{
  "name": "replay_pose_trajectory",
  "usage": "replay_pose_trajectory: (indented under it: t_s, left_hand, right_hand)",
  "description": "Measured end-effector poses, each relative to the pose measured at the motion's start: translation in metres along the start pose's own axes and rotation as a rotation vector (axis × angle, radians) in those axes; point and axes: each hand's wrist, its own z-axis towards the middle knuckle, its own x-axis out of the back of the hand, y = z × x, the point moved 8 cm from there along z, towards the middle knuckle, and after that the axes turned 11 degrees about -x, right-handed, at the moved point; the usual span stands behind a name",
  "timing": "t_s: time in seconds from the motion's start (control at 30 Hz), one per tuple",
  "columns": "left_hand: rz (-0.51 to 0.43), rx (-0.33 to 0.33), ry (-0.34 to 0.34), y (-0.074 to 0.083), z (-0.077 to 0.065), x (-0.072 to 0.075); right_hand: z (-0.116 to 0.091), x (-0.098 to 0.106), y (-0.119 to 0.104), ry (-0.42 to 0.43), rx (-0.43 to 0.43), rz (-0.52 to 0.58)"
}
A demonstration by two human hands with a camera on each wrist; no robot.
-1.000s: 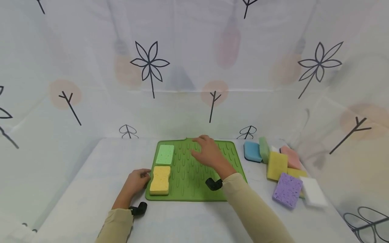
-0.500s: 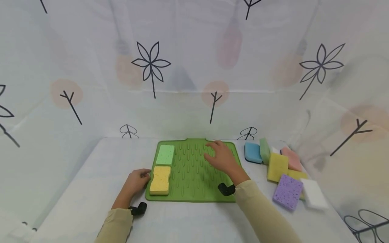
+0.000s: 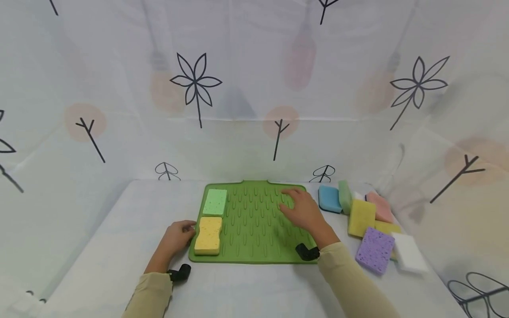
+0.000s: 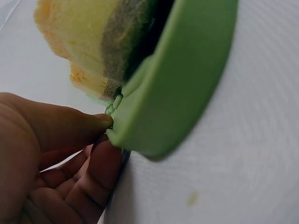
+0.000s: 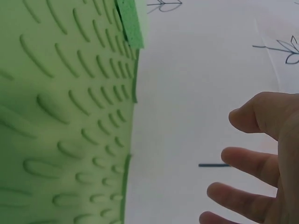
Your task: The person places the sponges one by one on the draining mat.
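A ribbed green mat [image 3: 254, 238] lies on the white table. My left hand [image 3: 176, 236] is at the mat's left edge. Seen from the left wrist, the thumb and index finger pinch the mat's rim [image 4: 140, 107]. On the left side of the mat, a yellow sponge [image 3: 208, 236] with curved-in sides lies in front of a light green sponge [image 3: 215, 202]. My right hand [image 3: 305, 213] hovers over the mat's right part with thumb and fingers spread, holding nothing. The right wrist view shows those fingers [image 5: 247, 161] apart from the mat's ridges.
Right of the mat is a loose pile of sponges: blue [image 3: 329, 198], green [image 3: 344, 197], yellow [image 3: 362, 218], pink [image 3: 380, 206], purple [image 3: 375, 251] and white [image 3: 409, 252]. A patterned white cloth [image 3: 238, 145] rises behind the table.
My right hand has moved to the right across the mat, from its back middle toward its right side, with fingers still spread. The left hand and both sponges on the mat have stayed put.
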Motion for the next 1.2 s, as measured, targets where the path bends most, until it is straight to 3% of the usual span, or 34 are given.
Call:
replay_pose_trajectory:
  t_s: [0.5, 1.2]
  left_hand:
    - [-0.007, 0.021, -0.004, -0.004, -0.001, -0.002]
    - [0.016, 0.018, 0.001, -0.001, 0.0, -0.001]
  right_hand:
    - [-0.009, 0.002, 0.043, -0.002, -0.077, -0.004]
    - [-0.03, 0.027, 0.109, 0.079, -0.131, -0.136]
